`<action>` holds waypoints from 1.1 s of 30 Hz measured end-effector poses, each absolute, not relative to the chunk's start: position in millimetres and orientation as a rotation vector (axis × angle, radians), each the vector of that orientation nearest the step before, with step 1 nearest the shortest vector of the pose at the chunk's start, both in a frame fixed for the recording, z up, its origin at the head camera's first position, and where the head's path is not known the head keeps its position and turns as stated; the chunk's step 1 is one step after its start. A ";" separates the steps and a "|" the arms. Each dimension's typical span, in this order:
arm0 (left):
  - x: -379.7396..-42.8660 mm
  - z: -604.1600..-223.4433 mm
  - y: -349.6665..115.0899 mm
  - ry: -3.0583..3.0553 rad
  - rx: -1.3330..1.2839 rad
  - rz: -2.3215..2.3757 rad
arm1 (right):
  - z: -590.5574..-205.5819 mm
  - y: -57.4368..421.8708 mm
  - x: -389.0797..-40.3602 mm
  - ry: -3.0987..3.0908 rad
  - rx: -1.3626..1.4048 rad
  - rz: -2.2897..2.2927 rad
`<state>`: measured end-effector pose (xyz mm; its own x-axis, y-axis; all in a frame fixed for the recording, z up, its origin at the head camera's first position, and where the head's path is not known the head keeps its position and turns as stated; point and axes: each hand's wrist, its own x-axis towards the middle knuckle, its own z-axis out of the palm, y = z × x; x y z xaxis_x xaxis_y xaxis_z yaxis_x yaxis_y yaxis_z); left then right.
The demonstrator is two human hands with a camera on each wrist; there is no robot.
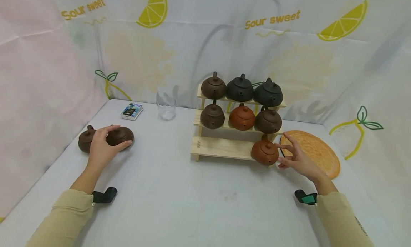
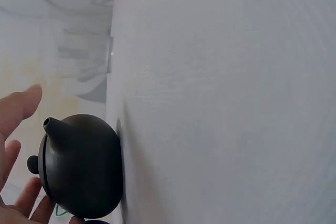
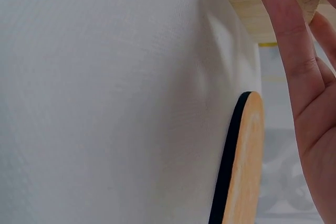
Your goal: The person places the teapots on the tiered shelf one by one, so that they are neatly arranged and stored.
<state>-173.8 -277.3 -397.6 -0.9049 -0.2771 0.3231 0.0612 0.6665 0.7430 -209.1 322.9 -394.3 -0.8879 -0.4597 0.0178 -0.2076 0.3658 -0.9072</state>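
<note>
At the left of the table, my left hand [image 1: 104, 147] is spread round a dark brown teapot [image 1: 121, 135]. In the left wrist view the fingertips touch the back of this teapot [image 2: 86, 169], while the thumb [image 2: 21, 109] stands apart from its spout. A second dark brown teapot [image 1: 85, 140] stands just left of the hand, partly hidden by it. My right hand [image 1: 300, 161] is beside a reddish-brown teapot [image 1: 264, 153] at the right end of the wooden stand's [image 1: 221, 147] lowest step. Its fingers are extended, with the fingertips close to the teapot's right side.
The stand's upper two steps carry dark brown, black and orange-brown teapots [image 1: 242, 117]. A round wood-look board [image 1: 314, 150] lies behind my right hand. A clear glass [image 1: 166, 109] and a small patterned box [image 1: 132, 111] stand at the back left. Printed cloth [image 1: 192, 54] encloses the table.
</note>
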 end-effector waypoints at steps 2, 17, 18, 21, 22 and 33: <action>-174.8 -398.1 -278.4 -2.528 0.195 -1.130 | -394.2 321.4 -209.5 2.388 -0.610 -1.535; -189.3 -395.8 -266.4 -2.665 0.384 -1.205 | -395.3 322.8 -209.2 2.369 -0.670 -1.568; -190.5 -396.2 -265.1 -2.674 0.377 -1.200 | -395.8 323.0 -209.1 2.368 -0.668 -1.569; -193.1 -396.6 -260.0 -2.697 0.363 -1.199 | -396.6 324.6 -208.4 2.359 -0.687 -1.588; -193.3 -396.6 -258.9 -2.700 0.360 -1.197 | -396.5 324.6 -208.5 2.356 -0.694 -1.593; -192.1 -393.9 -254.1 -2.635 0.407 -1.230 | -393.2 320.0 -207.2 2.365 -0.659 -1.567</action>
